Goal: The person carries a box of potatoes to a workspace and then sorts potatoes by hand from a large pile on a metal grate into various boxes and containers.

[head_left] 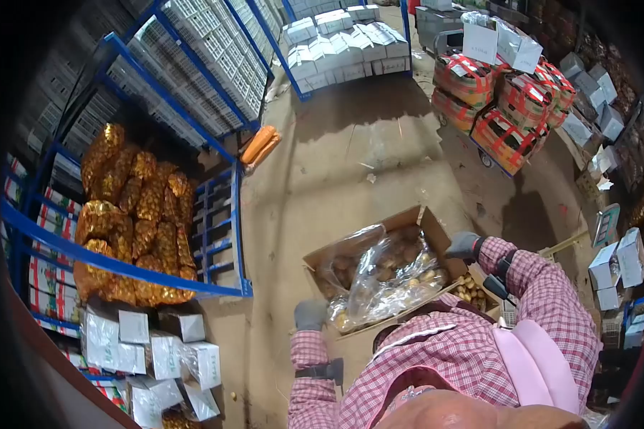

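An open cardboard box [438, 241] in front of my body holds brown and yellowish round produce [341, 270], partly covered by a clear plastic bag [368, 275]. My left hand [310, 315], in a grey glove, is beside the box's lower left side; its fingers cannot be made out, nor whether it touches the box. On the other side, my right hand [464, 245], also gloved in grey, is closed at the box's upper right edge. Below that hand, a second container with small yellowish produce [469, 292] shows partly behind the box.
Blue racks [237, 214] and filled net sacks [150, 189] stand left, above white boxes [166, 357]. An orange bundle [260, 145] lies by the rack. White cartons [343, 53] are stacked ahead. A cart of red-strapped baskets [508, 136] stands ahead right; more white boxes [631, 256] are at right.
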Available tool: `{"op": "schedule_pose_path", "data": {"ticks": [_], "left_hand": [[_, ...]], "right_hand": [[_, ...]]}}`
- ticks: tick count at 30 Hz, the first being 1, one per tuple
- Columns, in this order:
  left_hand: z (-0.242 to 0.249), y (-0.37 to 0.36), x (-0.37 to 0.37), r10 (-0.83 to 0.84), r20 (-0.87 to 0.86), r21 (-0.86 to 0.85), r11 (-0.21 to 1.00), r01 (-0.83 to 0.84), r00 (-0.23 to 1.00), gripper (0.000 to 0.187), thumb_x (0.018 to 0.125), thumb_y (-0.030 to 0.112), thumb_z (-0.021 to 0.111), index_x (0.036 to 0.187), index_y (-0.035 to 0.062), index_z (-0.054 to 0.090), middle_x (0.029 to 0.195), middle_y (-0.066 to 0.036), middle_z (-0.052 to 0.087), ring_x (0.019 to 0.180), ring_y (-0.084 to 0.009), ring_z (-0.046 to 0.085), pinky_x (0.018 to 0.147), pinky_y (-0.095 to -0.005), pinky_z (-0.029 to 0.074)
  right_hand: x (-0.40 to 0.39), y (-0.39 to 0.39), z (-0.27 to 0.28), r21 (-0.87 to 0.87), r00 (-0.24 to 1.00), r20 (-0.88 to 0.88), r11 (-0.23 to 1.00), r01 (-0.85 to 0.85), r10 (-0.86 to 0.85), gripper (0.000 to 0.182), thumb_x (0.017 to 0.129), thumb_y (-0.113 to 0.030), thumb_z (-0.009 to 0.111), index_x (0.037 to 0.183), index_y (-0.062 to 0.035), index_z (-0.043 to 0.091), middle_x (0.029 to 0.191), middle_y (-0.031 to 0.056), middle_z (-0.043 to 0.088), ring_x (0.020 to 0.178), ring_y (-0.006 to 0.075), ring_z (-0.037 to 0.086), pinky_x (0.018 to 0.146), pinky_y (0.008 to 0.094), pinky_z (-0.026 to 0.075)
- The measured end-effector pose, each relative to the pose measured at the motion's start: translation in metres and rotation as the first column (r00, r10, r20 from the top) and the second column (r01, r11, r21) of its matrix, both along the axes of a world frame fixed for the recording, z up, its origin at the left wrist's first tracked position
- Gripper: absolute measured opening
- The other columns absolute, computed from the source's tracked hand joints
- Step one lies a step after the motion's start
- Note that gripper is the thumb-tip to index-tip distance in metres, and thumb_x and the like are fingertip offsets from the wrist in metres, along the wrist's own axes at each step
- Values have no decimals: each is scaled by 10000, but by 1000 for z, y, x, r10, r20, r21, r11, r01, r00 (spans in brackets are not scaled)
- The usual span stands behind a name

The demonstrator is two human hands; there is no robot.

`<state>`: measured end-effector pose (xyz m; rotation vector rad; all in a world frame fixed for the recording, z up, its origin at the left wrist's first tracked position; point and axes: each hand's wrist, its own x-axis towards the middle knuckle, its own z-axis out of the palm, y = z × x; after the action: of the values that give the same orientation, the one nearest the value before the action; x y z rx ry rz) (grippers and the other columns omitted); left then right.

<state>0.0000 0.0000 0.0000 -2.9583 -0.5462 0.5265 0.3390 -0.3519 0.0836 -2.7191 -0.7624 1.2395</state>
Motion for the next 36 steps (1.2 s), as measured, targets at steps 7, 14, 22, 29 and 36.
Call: {"op": "schedule_pose_path", "data": {"ticks": [7, 14, 22, 29, 36], "left_hand": [[22, 131, 106, -37, -14, -43, 998, 36, 999, 200, 881, 261, 601, 926, 243, 795, 868, -92, 751, 837, -297, 738, 728, -435, 579], [18, 247, 272, -122, -146, 13, 992, 126, 982, 190, 851, 270, 661, 987, 279, 793, 865, -106, 742, 811, -304, 727, 745, -429, 566], [42, 383, 539, -280, 10, -31, 959, 280, 960, 176, 843, 248, 668, 948, 268, 807, 817, -130, 730, 760, -317, 721, 701, -419, 568], [79, 466, 893, 164, 117, -368, 923, -111, 979, 308, 789, 348, 650, 890, 86, 777, 868, -222, 717, 841, -396, 704, 778, -479, 550], [137, 479, 1223, -63, 215, -427, 891, 152, 975, 359, 740, 366, 630, 817, 39, 759, 825, -240, 696, 829, -403, 697, 765, -476, 526]], "right_hand": [[119, 110, -20, -11, 997, -72, 1000, -4, 3, 478, 814, -421, 666, 856, 48, 751, 743, 184, 727, 620, 271, 714, 589, 391, 567], [304, 214, -70, 65, 984, -171, 997, -41, 51, 400, 822, -365, 624, 848, 6, 771, 737, 162, 735, 632, 271, 723, 637, 407, 581], [497, 302, -43, 129, 977, -152, 977, 168, -148, 405, 808, -322, 620, 850, 59, 751, 723, 182, 722, 586, 280, 714, 566, 396, 579], [684, 343, -96, 104, 932, 125, 938, 330, -341, 442, 832, -430, 650, 933, -16, 769, 933, 206, 742, 897, 356, 726, 791, 429, 570], [842, 371, -15, 117, 599, -94, 589, 800, -795, 547, 811, -474, 686, 932, 56, 746, 874, 273, 721, 868, 377, 729, 796, 446, 566]]}}
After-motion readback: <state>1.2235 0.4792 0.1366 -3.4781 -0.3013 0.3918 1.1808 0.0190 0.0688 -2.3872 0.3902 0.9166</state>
